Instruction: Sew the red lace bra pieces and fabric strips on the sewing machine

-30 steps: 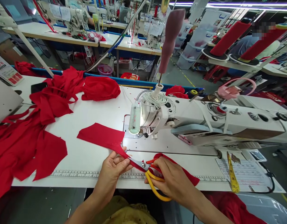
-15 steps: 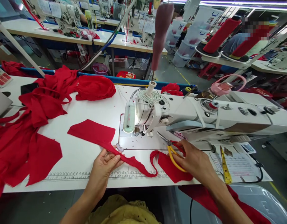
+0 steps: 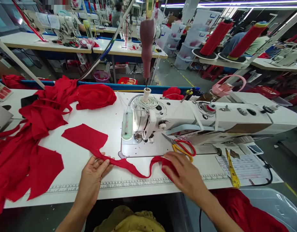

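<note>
A long red fabric piece (image 3: 84,137) lies on the white sewing table, wide at its left end and narrowing to a strip. My left hand (image 3: 96,170) pinches this strip between thumb and fingers, left of the machine bed. The strip curves right to another wide red part (image 3: 171,169). Over that part is my right hand (image 3: 184,174), its fingers apart and touching the cloth; some of the cloth is hidden beneath it. Scissors (image 3: 182,146) with red and yellow handles rest on the machine bed just beyond my right hand, out of its grasp.
A white sewing machine (image 3: 199,116) spans the right side of the table. Red fabric (image 3: 39,129) is heaped at left. A yellow tape measure (image 3: 232,170) lies on a written sheet (image 3: 249,170) at right. Below the edge, a clear bin (image 3: 271,203) holds red cloth.
My right hand has let go of the scissors, leaving them on the machine bed, and has moved left onto the red cloth. My left hand, still pinching the strip, has shifted slightly left.
</note>
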`<move>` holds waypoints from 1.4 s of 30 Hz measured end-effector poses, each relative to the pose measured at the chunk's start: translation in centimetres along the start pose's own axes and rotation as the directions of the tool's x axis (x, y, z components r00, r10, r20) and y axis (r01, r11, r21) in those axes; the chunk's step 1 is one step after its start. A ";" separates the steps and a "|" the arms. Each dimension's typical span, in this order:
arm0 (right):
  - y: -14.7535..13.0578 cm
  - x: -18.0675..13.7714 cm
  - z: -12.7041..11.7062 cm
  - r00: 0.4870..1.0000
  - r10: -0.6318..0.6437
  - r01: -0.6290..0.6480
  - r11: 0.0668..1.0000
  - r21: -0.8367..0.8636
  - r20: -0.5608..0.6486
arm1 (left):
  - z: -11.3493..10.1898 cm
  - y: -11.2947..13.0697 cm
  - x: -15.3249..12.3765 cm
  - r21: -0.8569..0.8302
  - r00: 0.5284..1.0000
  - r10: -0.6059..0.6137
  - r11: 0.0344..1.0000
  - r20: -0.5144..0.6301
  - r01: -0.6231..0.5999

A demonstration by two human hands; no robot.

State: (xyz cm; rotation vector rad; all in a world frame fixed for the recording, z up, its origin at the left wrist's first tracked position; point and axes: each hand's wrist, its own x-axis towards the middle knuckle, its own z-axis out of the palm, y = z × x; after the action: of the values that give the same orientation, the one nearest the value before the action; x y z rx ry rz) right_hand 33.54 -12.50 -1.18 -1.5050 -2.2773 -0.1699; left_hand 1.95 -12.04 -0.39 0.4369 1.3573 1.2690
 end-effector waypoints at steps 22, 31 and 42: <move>-15.1 15.3 8.2 0.969 -0.174 0.244 0.793 0.559 -0.177 | -4.9 6.1 6.3 -0.200 0.943 0.277 0.929 -0.184 -0.312; -15.4 17.6 10.9 0.947 -0.239 0.308 0.867 0.391 -0.216 | -8.0 9.2 10.4 0.215 0.787 0.521 0.853 -0.330 -0.475; -11.9 12.1 9.9 0.957 -0.271 0.282 0.776 0.564 -0.105 | 2.2 12.5 17.2 0.809 0.600 0.732 0.114 0.324 -0.577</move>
State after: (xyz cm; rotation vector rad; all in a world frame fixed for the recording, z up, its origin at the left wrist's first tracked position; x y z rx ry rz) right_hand 16.07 -3.92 -4.03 -0.8462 -2.2376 0.3979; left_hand -5.79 7.66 2.62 1.9481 2.0196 1.1636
